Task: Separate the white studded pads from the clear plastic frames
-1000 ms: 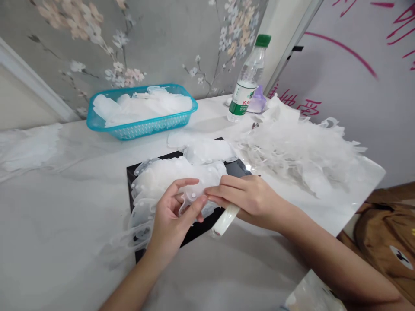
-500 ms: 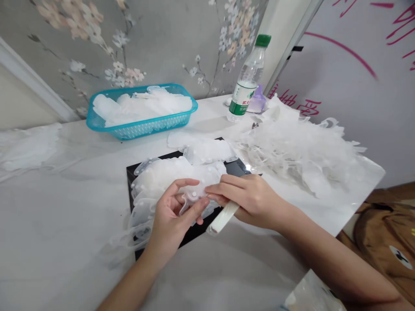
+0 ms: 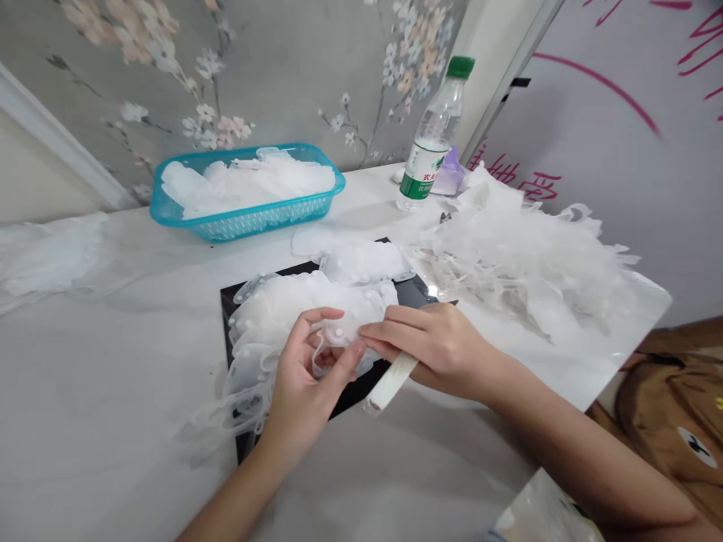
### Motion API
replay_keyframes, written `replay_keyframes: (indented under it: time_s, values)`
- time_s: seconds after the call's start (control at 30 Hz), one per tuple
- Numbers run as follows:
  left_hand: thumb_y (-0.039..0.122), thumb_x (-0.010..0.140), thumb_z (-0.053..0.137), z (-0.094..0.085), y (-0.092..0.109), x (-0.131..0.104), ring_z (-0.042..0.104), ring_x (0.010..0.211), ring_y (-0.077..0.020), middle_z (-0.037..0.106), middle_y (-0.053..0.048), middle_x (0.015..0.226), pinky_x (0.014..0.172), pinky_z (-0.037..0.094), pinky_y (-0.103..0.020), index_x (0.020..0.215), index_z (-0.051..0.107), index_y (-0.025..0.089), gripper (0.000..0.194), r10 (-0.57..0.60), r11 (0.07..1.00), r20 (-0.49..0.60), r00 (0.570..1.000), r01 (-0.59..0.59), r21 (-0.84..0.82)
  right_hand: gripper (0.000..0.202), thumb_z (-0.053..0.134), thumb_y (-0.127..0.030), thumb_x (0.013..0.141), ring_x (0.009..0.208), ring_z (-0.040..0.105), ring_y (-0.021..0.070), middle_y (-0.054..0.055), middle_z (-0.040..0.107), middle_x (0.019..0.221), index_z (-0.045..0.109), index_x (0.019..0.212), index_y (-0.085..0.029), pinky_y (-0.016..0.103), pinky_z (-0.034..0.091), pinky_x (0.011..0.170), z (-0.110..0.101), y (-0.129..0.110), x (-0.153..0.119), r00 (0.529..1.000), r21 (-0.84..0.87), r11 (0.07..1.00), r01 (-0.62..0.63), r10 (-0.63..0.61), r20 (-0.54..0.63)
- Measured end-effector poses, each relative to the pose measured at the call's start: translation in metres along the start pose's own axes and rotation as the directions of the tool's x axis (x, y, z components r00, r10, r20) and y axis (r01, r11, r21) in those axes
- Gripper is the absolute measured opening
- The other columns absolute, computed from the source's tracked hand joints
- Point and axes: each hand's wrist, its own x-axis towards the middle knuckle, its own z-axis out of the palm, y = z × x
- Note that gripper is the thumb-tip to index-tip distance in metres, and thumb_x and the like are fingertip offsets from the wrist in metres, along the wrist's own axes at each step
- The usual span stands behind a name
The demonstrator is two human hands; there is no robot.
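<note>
Between thumb and fingers, my left hand (image 3: 305, 388) holds a thin translucent white plastic piece (image 3: 339, 333) with small round studs. My right hand (image 3: 437, 342) has its fingertips at the right edge of that same piece. A pale flat stick-like handle (image 3: 392, 384) is gripped in my right hand, its end pointing down toward me; its other end is hidden by the fingers. Under and behind both hands, overlapping translucent pieces (image 3: 282, 305) lie on a black glossy board (image 3: 355, 397).
A blue basket (image 3: 254, 218) of white pieces stands by the wall. Right of it are a green-capped bottle (image 3: 423, 165) and a purple object (image 3: 450, 175). Tangled clear strips (image 3: 508, 256) are heaped at right, more white sheets (image 3: 50, 252) at far left. A brown bag (image 3: 666, 421) is beyond the table edge.
Both hands stay nearly in place, with my left fingers and the piece shifting very slightly. The grip on the piece and on the stick-like handle is unchanged.
</note>
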Motion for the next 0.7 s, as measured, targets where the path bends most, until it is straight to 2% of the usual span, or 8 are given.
replay_keyframes:
  time_s: [0.17,0.3,0.5,0.6,0.7]
  values:
    - [0.035,0.078,0.063,0.0015,-0.0022,0.0022,0.043,0.048,-0.0036,0.054,0.007,0.065,0.045,0.036,-0.012,0.098,0.044,0.025,0.029,0.024,0.999,-0.008,1.000,-0.025,-0.031,0.023,0.040,-0.018,0.096,0.050,0.038,0.0079,-0.002,0.050,0.068,0.061,0.086,-0.014,0.022,0.025,0.044,0.0023,-0.0010,0.0015,0.998,-0.055,0.997,-0.055,0.054,-0.020]
    - [0.032,0.078,0.063,0.0016,-0.0061,0.0009,0.037,0.047,-0.0048,0.042,0.010,0.055,0.044,0.032,-0.013,0.093,0.042,0.025,0.027,0.035,0.999,0.008,0.999,-0.035,-0.012,0.026,0.037,-0.015,0.095,0.048,0.036,0.0078,-0.002,0.051,0.068,0.059,0.083,-0.014,0.023,0.024,0.043,0.0037,-0.0016,0.0025,0.996,-0.089,0.992,-0.093,0.091,-0.021]
    - [0.019,0.075,0.060,0.0035,-0.0059,-0.0025,0.039,0.054,-0.0044,0.047,0.008,0.069,0.051,0.034,-0.014,0.081,0.036,0.023,0.025,0.090,0.996,0.024,0.996,-0.091,0.014,0.023,0.041,-0.018,0.096,0.047,0.035,0.0073,-0.003,0.051,0.068,0.058,0.081,-0.014,0.022,0.025,0.043,0.0064,-0.0028,0.0041,0.977,-0.141,0.974,-0.178,0.157,-0.146]
    - [0.014,0.075,0.056,0.0039,-0.0058,-0.0023,0.036,0.052,-0.0043,0.047,0.009,0.069,0.049,0.032,-0.014,0.083,0.034,0.024,0.025,0.102,0.994,0.014,0.995,-0.103,0.026,0.023,0.041,-0.018,0.096,0.048,0.036,0.0072,-0.002,0.050,0.067,0.058,0.082,-0.014,0.021,0.026,0.043,0.0082,-0.0042,0.0037,0.972,-0.147,0.969,-0.197,0.173,-0.160]
    - [0.012,0.075,0.054,0.0043,-0.0068,-0.0012,0.034,0.048,-0.0048,0.042,0.010,0.064,0.047,0.030,-0.015,0.089,0.033,0.027,0.030,0.120,0.992,-0.017,0.993,-0.119,0.049,0.019,0.041,-0.016,0.094,0.050,0.040,0.0071,-0.002,0.051,0.068,0.056,0.083,-0.015,0.021,0.028,0.045,0.0075,-0.0034,0.0030,0.951,-0.125,0.955,-0.268,0.241,-0.195]
